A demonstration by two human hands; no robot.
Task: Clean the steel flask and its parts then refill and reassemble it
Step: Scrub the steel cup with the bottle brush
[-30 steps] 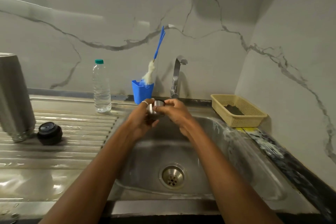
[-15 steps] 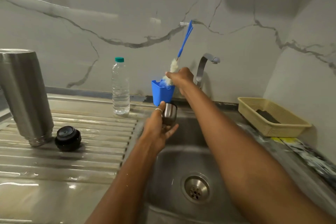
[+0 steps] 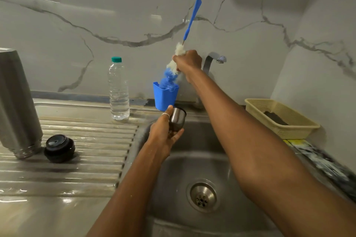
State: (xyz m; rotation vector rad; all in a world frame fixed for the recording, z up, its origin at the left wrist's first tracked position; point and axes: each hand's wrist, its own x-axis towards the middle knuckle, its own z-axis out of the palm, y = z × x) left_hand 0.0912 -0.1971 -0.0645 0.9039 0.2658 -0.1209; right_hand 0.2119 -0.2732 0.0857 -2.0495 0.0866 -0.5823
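My left hand (image 3: 163, 132) grips the small steel flask cup (image 3: 177, 118) over the sink's back left corner. My right hand (image 3: 187, 62) grips the bottle brush (image 3: 190, 21) by its white bristles, lifting it out of the blue holder cup (image 3: 164, 97); its blue handle points up along the wall. The steel flask body (image 3: 18, 102) stands mouth down on the drainboard at the far left. Beside it lies the black flask stopper (image 3: 59, 147).
A clear water bottle (image 3: 118, 90) with a green cap stands on the drainboard near the wall. The tap (image 3: 212, 59) sits behind my right hand. A yellow basket (image 3: 279, 119) holding a dark scrubber is at the right. The sink basin (image 3: 204, 196) lies below.
My right hand left the cup, reached to the brush and has lifted it partly out of the blue holder. The left hand keeps holding the cup.
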